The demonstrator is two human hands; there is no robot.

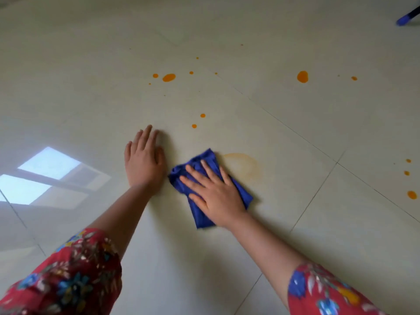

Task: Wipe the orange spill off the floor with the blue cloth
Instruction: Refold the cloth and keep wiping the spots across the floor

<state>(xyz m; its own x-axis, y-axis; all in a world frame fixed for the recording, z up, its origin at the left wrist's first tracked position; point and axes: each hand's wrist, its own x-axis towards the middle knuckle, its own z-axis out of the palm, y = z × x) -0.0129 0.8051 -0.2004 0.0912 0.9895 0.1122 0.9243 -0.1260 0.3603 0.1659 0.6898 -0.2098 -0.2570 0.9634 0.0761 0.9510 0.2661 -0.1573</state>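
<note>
head view only. right hand (213, 192) lies flat on the cloth (205, 160), fingers straight and spread, pressing it onto the floor (295, 219). it is not pinching the cloth, just pushing down on it. the cloth's long side runs from near the wrist up past the fingertips.

left hand (143, 160) rests flat on the bare floor just beside the cloth, fingers straight, holding nothing. it looks like it is propping the person up.

a faint orange ring (246, 165) sits just past the cloth's far right edge, touching or nearly touching it. that is the closest bit of spill, and the right hand is the nearer one. i think the next push should go forward and to the right. two small drops (194, 126) lie further ahead of the fingertips. bigger blobs (169, 77) lie well beyond, and more drops (411, 194) lie far off to the right.
</note>
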